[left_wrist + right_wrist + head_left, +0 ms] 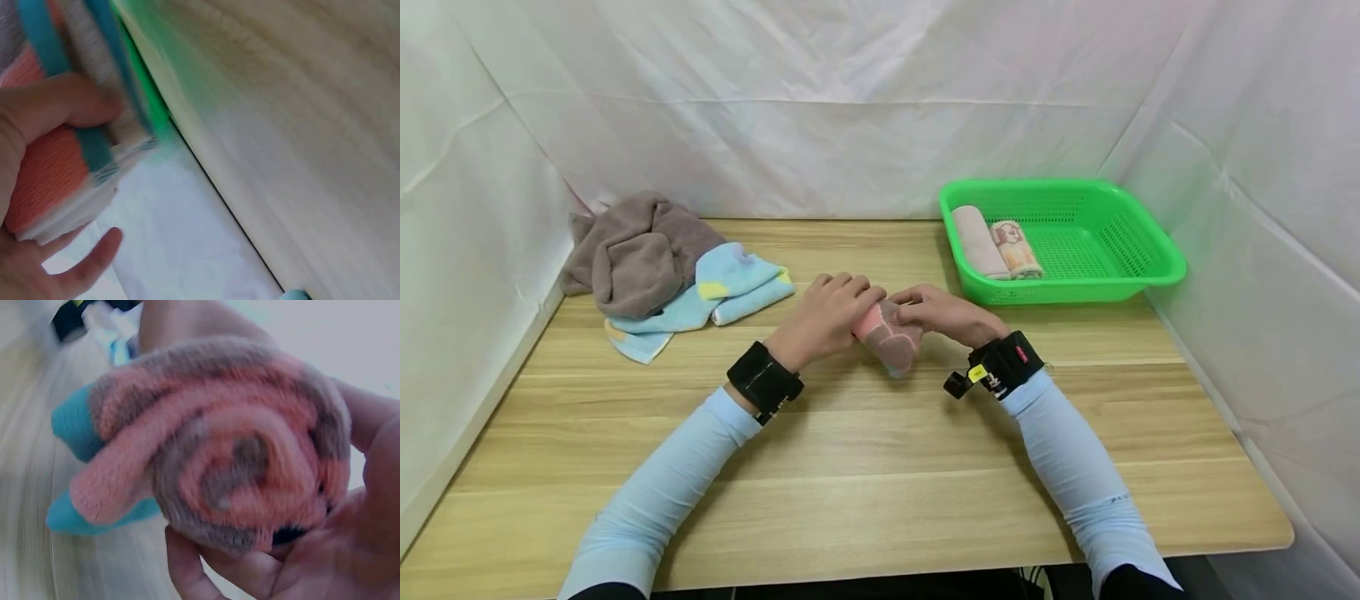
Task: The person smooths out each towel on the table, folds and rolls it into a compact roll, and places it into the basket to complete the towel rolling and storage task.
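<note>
Fingers: left hand (823, 318) and right hand (951, 315) both clamped on the towel roll (891, 337) | Thing: between the fingers, above the worktop (850, 475) | Green basket (1075, 292): beyond the right fingers | Handling: probably best to snug the loose tail (115, 478) round the coil (244, 465), pressing evenly, ends level.

Head cam bright w/ soft shadows on table (880, 492); L & R wrist cams dimmer, blurry.
</note>
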Available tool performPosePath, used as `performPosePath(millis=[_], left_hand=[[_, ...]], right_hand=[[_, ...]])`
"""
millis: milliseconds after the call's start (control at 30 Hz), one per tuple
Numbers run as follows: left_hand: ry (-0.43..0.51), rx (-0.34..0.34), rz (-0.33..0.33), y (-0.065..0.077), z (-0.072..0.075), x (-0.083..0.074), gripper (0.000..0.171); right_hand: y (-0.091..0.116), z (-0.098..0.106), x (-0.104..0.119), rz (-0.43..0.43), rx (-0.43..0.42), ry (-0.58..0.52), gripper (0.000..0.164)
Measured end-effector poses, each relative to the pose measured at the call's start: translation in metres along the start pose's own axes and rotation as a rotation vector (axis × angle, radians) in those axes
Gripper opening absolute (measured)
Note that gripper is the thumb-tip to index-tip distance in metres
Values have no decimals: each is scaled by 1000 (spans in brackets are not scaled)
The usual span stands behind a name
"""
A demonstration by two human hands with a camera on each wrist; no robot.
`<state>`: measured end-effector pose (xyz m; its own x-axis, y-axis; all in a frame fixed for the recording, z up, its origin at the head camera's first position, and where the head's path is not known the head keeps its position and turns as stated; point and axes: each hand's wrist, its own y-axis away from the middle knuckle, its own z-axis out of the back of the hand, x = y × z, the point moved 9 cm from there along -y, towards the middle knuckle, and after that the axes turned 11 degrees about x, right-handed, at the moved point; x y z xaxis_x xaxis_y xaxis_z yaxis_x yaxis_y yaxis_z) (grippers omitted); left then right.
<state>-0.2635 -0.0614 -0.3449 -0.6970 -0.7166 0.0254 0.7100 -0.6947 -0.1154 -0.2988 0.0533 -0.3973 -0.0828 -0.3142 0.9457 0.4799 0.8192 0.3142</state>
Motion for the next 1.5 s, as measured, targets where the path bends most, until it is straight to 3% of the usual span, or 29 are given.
performPosePath(millis=[133, 267, 400, 500, 600, 733, 867, 1033, 1100, 1200, 1267, 1367, 1433, 1500], left_hand=[[-82, -122, -31, 4, 17, -3, 46], [-145, -286, -51, 11, 35, -6, 40], [-169, -445, -93, 17, 47, -11, 31], [-182, -483, -117, 18, 48, -14, 27], [-172, -437, -126, 15, 45, -12, 29], [-146, -328, -132, 12, 40, -9, 37], [-118, -261, -102, 11, 37, -5, 41], [-30, -260, -30, 9, 38, 3, 86], [2, -276, -6, 9, 40, 6, 101], [27, -286, 19, 10, 40, 9, 103], [36, -251, 32, 8, 38, 11, 99], [65, -186, 46, 5, 31, 13, 94], [82, -143, 52, 3, 25, 13, 91], [96, -113, 58, 2, 21, 12, 88]], right_hand=[[0, -1, -2, 4, 44, -156, 58], [-2, -1, -4, 39, 52, -242, 66], [-9, -21, 0, 110, 236, -421, 79], [-9, -35, 7, 159, 377, -499, 85], [-6, -37, 16, 188, 370, -391, 83], [-4, -33, 20, 114, 237, -193, 74], [-2, -32, 23, 12, 121, -96, 61], [15, -12, 35, 2, -21, -17, 56], [33, 11, 41, 35, -127, -2, 45], [71, 57, 51, 97, -318, -8, 31], [101, 93, 53, 132, -458, -22, 24], [141, 144, 50, 173, -621, -89, 30], [162, 175, 41, 157, -729, -115, 30], [174, 200, 28, 82, -801, -76, 25]])
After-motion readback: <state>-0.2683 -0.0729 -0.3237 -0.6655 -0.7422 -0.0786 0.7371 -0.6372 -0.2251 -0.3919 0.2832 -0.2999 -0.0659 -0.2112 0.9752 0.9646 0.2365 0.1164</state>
